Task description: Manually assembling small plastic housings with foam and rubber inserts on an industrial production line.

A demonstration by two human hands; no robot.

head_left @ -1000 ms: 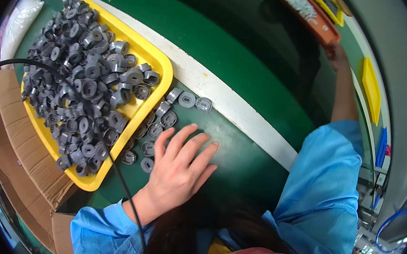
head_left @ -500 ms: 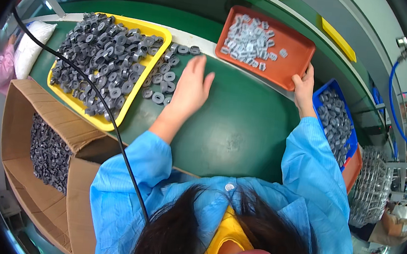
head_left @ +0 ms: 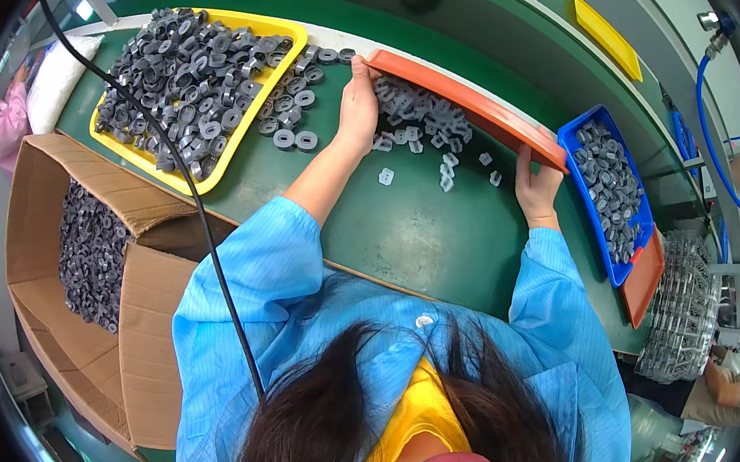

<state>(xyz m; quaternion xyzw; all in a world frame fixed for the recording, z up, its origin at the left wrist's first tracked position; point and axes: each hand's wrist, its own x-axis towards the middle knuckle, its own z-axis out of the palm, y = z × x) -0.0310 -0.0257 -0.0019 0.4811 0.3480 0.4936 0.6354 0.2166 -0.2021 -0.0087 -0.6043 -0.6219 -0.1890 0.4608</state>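
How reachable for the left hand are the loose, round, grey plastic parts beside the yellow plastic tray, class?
Probably yes: the loose parts lie just left of the left hand, with nothing visible between, though it likely must release the orange-red rectangular plastic tray.

Grn bench point(head_left: 418, 244) is carrying yel tray point(head_left: 205, 185) at L, blue tray point(head_left: 619, 272) at R; loose gry parts point(head_left: 304, 98) & whitish pcs point(head_left: 440, 119) are lying btwn.
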